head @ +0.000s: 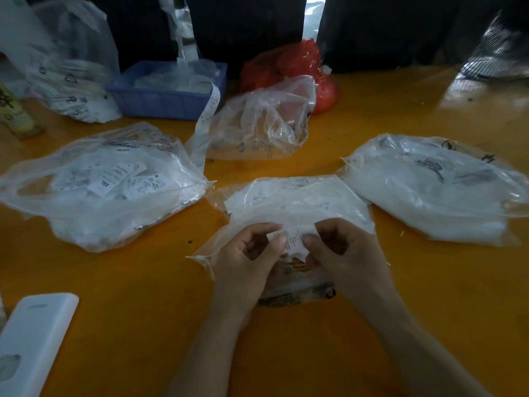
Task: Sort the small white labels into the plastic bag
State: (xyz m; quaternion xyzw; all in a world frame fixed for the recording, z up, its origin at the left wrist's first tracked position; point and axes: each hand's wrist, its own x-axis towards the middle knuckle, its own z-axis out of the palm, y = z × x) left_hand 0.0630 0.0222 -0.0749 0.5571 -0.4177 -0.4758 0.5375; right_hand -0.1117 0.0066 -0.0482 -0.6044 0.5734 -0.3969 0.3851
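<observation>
A small white printed label (pixel 293 240) is pinched between my left hand (pixel 246 259) and my right hand (pixel 346 253), just above the near end of a clear plastic bag (pixel 300 202) holding several white labels in the middle of the orange table. Both hands have their fingers curled, with thumb and fingertips on the label's two sides. A larger clear bag of labels (pixel 100 184), one marked XXL, lies to the left. Another clear bag (pixel 438 187), filled with white labels, lies to the right.
At the back stand a blue tray (pixel 160 101) with a long label strip (pixel 206 121) trailing out, a crumpled clear bag (pixel 263 121), a red bag (pixel 297 64) and a printed bag (pixel 65 67). A white flat object (pixel 34 339) lies near left.
</observation>
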